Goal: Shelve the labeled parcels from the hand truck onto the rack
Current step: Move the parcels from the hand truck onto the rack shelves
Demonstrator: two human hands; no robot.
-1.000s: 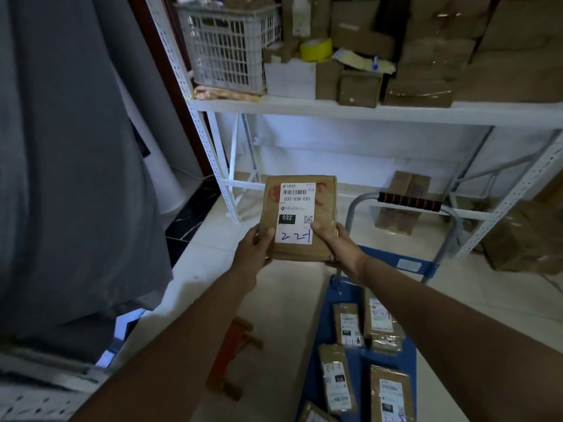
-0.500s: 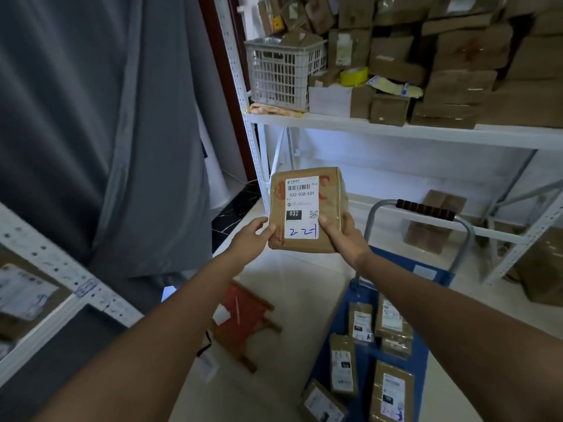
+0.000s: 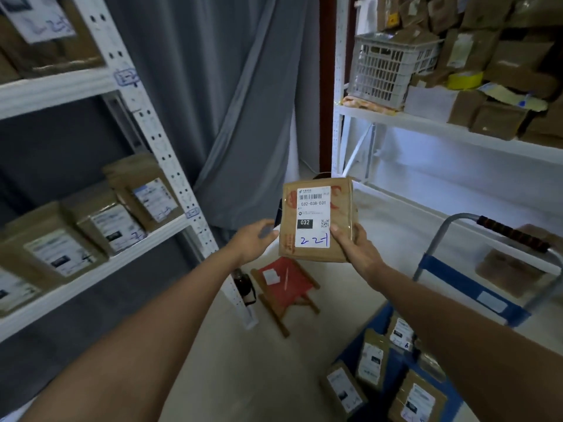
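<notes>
The right hand grips the labeled parcel upright; the left hand, fingers relaxed, sits just beside its left edge.

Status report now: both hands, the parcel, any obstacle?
Right hand grips parcel. Left hand open, beside its edge. Stool on floor below.

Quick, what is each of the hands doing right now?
Left hand: open, fingers at the parcel's left edge.
Right hand: gripping the parcel's lower right corner.
</notes>
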